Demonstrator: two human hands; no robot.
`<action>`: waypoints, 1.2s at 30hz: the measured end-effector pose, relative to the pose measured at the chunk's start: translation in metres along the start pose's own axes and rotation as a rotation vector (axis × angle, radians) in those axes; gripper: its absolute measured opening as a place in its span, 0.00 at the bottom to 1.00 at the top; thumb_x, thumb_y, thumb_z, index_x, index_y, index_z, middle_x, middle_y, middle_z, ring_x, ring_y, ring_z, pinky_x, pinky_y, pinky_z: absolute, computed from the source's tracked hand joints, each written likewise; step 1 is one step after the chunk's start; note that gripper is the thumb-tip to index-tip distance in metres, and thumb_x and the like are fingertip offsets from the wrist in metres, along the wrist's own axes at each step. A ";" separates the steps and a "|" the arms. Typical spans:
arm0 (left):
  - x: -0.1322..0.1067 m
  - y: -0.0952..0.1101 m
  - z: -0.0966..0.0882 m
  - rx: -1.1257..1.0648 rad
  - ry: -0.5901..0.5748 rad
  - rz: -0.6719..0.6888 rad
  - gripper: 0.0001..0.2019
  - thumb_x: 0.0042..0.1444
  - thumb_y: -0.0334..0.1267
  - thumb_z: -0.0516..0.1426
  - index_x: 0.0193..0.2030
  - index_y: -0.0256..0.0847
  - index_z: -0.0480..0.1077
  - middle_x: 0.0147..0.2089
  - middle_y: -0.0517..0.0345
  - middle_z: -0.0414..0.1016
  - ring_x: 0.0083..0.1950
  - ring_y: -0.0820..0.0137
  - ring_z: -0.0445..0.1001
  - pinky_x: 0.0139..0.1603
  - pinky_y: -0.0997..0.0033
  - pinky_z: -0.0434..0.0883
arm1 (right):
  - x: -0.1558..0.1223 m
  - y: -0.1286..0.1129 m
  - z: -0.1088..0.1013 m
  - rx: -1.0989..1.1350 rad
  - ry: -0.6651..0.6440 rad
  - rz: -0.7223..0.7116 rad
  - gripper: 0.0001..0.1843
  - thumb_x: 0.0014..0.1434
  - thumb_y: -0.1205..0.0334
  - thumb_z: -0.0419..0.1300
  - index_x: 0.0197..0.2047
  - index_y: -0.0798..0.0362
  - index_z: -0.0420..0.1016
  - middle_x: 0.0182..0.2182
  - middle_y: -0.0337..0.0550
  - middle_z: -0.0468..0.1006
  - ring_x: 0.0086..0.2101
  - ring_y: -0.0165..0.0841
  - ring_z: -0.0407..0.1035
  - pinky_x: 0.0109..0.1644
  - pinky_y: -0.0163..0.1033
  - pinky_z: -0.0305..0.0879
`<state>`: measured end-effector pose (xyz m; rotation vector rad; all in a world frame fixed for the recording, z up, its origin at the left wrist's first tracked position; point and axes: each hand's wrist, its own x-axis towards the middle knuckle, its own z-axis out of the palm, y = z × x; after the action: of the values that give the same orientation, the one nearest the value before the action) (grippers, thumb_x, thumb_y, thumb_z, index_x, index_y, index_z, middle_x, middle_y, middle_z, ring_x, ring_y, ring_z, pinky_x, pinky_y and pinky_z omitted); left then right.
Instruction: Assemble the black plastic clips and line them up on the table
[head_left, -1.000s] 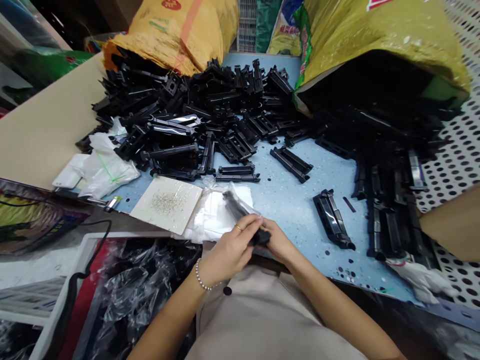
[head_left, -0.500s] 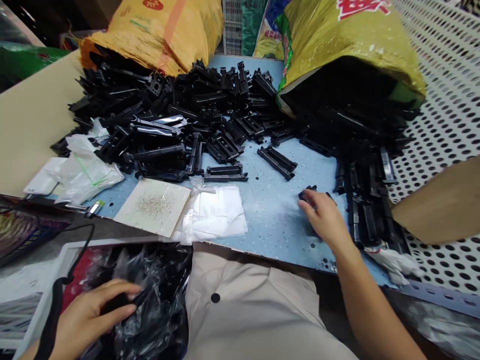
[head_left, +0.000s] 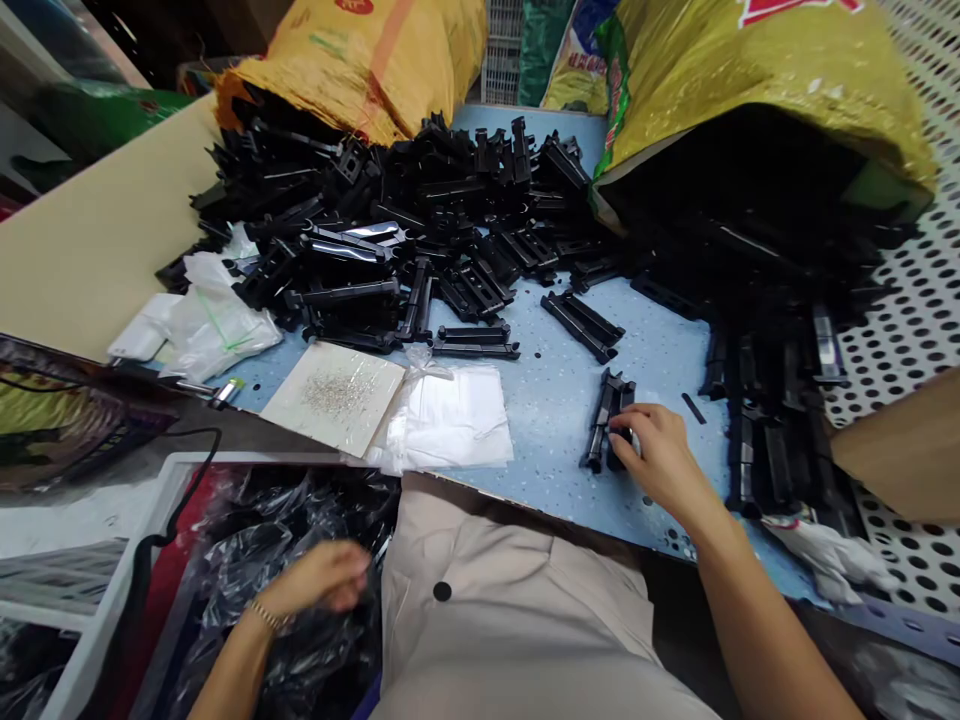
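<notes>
On the blue tabletop, my right hand [head_left: 664,455] has its thumb and fingers closed on the near right side of a black plastic part [head_left: 600,425], which is made of two long bars side by side. My left hand [head_left: 330,577], smeared by motion, is over the bin of parts in clear plastic bags [head_left: 292,640]; its fingers are too blurred to make out. Left of the held part lies a stack of white plastic bags [head_left: 469,420]. Just beyond it rests another two-bar black part [head_left: 581,325].
A large pile of black parts [head_left: 420,215] covers the back of the table, below an orange sack [head_left: 360,70]. More parts spill from a yellow sack [head_left: 750,70] on the right. A square board with small bits [head_left: 337,395] lies beside the bags. A dark strip [head_left: 694,408] lies near my right hand.
My left hand has moved right across the bin. The black part by my right hand now lies in fuller view, turned lengthwise toward me. The whole view has shifted slightly.
</notes>
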<state>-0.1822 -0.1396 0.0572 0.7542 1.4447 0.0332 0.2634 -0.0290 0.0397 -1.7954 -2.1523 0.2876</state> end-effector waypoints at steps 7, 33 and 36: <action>0.101 0.149 0.078 0.482 0.688 0.799 0.04 0.54 0.34 0.59 0.36 0.37 0.71 0.39 0.49 0.73 0.45 0.60 0.73 0.48 0.57 0.70 | -0.014 0.009 -0.007 -0.018 -0.191 0.450 0.23 0.55 0.48 0.55 0.49 0.54 0.68 0.36 0.50 0.76 0.32 0.43 0.71 0.35 0.44 0.63; 0.116 0.143 0.073 0.295 0.664 0.801 0.02 0.53 0.31 0.57 0.30 0.39 0.71 0.36 0.56 0.71 0.38 0.69 0.72 0.41 0.69 0.70 | 0.065 -0.110 0.065 1.927 -0.203 0.660 0.12 0.44 0.58 0.72 0.28 0.52 0.74 0.24 0.35 0.76 0.27 0.30 0.71 0.44 0.46 0.74; 0.115 0.143 0.081 0.563 0.771 0.791 0.05 0.53 0.38 0.60 0.33 0.39 0.70 0.37 0.52 0.71 0.43 0.62 0.72 0.44 0.62 0.69 | 0.063 -0.107 0.064 1.913 -0.196 0.664 0.12 0.43 0.59 0.72 0.28 0.52 0.74 0.24 0.35 0.76 0.27 0.30 0.71 0.45 0.49 0.74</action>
<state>-0.0311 -0.0127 0.0204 1.8945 1.7927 0.5991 0.1317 0.0160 0.0261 -0.9742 -0.3736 1.8207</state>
